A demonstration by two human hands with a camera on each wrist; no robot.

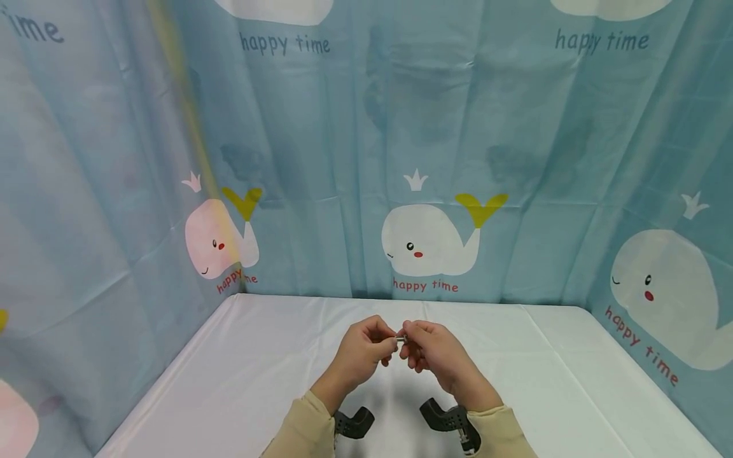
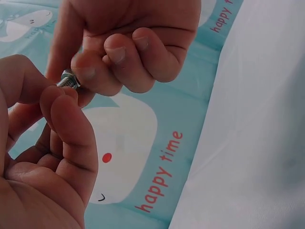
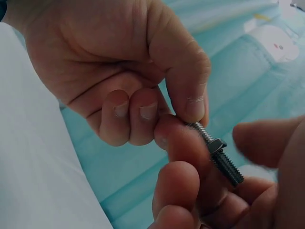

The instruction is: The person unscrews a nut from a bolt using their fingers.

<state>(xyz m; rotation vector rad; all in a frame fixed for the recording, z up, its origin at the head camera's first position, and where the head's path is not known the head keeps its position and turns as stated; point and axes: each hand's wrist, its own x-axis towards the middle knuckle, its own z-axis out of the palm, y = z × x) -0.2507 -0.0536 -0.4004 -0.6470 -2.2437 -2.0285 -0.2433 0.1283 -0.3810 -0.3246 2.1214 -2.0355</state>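
Above the table, my left hand (image 1: 366,346) pinches one end of a silver threaded bolt (image 3: 231,171) between thumb and index finger. Around the shaft, partway along, sits a hex nut (image 3: 218,146). My right hand (image 1: 438,350) meets it from the other side, its fingers curled beneath the nut and the free threads. In the right wrist view the right thumb stands slightly off the nut and looks blurred. The left wrist view shows the nut (image 2: 70,78) between both hands' fingertips. The left fingers hide the bolt's pinched end.
A white cloth covers the table (image 1: 229,381) under both hands. Blue curtains (image 1: 321,242) with whale prints hang along its back and sides. A black camera mount (image 1: 355,423) is strapped at the left wrist, another camera mount (image 1: 449,420) at the right.
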